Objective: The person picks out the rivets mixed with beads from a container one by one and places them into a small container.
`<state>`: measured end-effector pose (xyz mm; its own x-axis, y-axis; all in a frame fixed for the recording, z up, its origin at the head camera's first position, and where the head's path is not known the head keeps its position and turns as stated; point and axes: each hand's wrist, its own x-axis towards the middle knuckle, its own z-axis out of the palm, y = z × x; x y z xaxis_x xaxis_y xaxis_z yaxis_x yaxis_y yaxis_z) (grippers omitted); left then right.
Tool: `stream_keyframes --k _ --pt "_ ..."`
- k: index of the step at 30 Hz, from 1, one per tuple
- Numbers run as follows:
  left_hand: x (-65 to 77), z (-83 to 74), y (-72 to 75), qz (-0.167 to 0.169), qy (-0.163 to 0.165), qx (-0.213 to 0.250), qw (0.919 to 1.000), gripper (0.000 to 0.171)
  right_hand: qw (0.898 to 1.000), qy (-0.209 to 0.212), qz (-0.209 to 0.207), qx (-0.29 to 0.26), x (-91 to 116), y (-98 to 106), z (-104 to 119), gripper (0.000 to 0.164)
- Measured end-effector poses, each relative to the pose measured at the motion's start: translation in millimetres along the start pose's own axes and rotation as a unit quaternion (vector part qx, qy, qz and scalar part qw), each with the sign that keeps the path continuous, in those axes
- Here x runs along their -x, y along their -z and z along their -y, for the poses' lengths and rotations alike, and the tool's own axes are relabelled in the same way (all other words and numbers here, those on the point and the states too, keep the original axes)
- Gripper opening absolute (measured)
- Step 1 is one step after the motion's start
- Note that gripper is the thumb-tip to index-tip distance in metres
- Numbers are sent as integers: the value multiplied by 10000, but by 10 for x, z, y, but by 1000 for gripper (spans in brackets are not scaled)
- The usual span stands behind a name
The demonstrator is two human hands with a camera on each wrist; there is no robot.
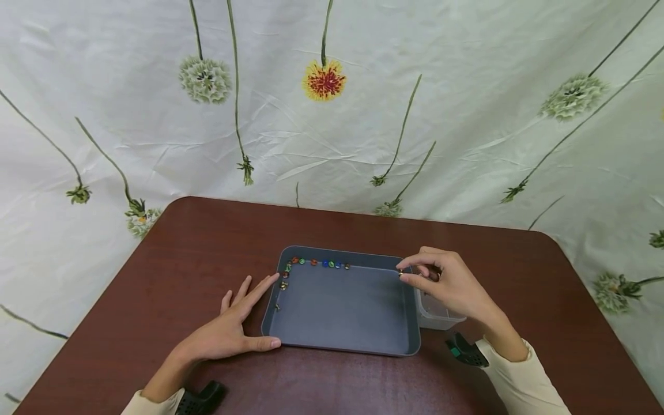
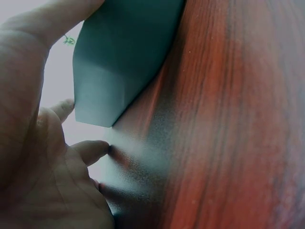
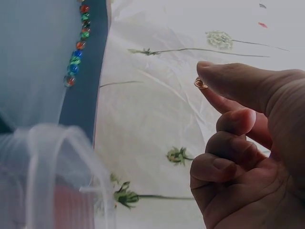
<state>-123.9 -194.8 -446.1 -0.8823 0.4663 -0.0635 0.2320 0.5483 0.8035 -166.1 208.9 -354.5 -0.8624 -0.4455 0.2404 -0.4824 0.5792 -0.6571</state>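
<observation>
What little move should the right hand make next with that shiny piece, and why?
Probably ease the right hand leftward and set the shiny piece at the right end of the bead row. It is pinched near the far right corner of the tray, and the row along the far side stops partway, leaving room; the left hand touches the tray's left side, perhaps steadying it.

- One left hand [image 1: 233, 329] and one right hand [image 1: 452, 281] are appearing
- One tray [image 1: 347, 311] is holding at least ten beads [image 1: 331, 264]
- One container [image 1: 436, 316] is sitting alongside
- One table [image 1: 207, 253] is supporting everything
</observation>
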Motion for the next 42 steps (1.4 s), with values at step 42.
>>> stream_keyframes --k 42 --pt "-6 -24 6 5 -36 23 10000 103 9978 -549 -301 239 413 157 -488 13"
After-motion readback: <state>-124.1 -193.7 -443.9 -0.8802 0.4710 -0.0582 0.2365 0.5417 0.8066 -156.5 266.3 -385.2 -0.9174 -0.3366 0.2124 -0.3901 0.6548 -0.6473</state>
